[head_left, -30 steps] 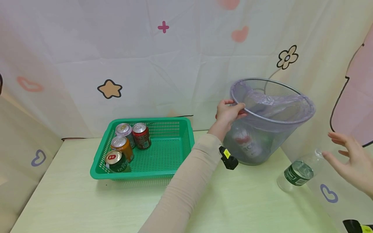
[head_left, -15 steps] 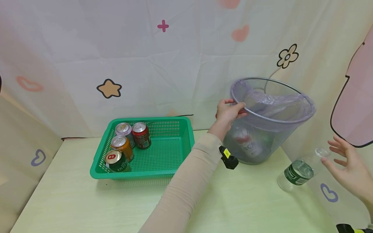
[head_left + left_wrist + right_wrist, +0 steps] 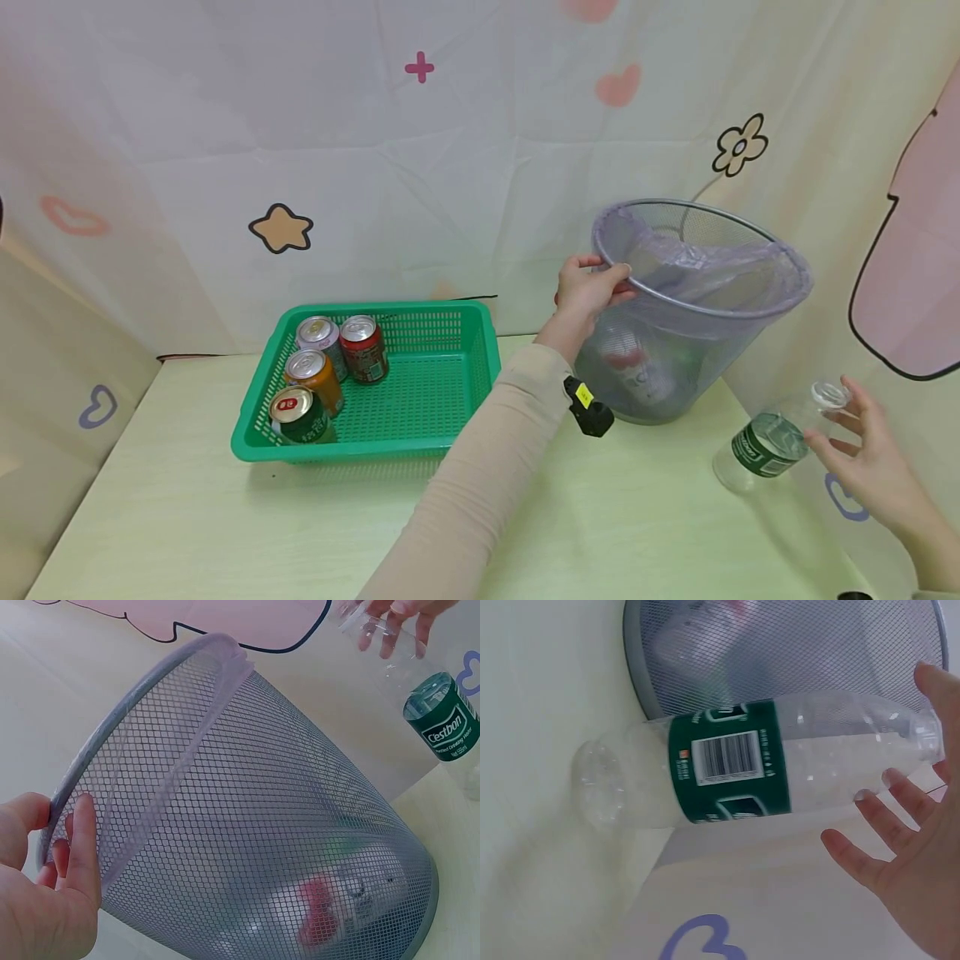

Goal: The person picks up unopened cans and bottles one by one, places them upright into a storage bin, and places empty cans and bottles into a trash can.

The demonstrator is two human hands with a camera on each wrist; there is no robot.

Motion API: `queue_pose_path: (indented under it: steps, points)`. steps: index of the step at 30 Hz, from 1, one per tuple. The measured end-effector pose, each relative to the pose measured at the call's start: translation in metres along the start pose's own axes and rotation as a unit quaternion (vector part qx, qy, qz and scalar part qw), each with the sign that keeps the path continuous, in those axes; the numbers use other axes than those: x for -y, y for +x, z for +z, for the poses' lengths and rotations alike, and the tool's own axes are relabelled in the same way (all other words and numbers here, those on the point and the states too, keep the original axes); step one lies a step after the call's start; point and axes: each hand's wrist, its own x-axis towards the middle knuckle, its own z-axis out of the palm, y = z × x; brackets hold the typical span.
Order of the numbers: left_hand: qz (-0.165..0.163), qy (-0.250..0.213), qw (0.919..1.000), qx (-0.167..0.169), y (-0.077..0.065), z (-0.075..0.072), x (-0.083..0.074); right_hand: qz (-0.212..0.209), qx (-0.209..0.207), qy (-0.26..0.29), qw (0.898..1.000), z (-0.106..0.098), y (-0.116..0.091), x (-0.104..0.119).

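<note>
A mesh wastebasket [image 3: 660, 350] with a thin purple liner bag [image 3: 720, 283] over its rim stands at the back right. My left hand [image 3: 588, 292] pinches the left side of that rim, the thumb on one face and fingers on the other, as the left wrist view shows. At the right stands a clear plastic bottle [image 3: 768, 446] with a green label, uncapped as far as I can see. My right hand [image 3: 870, 458] reaches round the bottle's upper part, thumb and fingers spread on either side; the right wrist view [image 3: 742, 765] bottle is not gripped.
A green plastic basket [image 3: 442, 450] stands left of the wastebasket, with several drink cans [image 3: 306, 408] at its left side. Through the mesh some pale and red items [image 3: 322, 907] show faintly. A printed cloth [image 3: 450, 167] hangs behind the table [image 3: 615, 517].
My right hand has moved left and slightly down from beyond the bottle's neck to around its upper part. The left hand keeps its hold on the rim; the bottle has not moved.
</note>
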Motion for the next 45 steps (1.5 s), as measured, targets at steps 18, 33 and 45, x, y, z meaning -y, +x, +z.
queue_pose_path:
  steps: [18,33,45]
  points:
    - [-0.002,0.004,1.0000,-0.008,0.000,0.002,0.001,0.038,-0.016,0.028,0.999,0.028,-0.009,-0.020]
    - [0.004,-0.002,1.0000,-0.005,0.001,0.002,0.001,0.085,-0.103,0.088,0.987,0.062,-0.015,-0.029]
    - [0.004,0.006,0.9999,-0.008,0.000,0.002,0.001,0.129,-0.074,0.095,0.984,0.070,-0.021,-0.037]
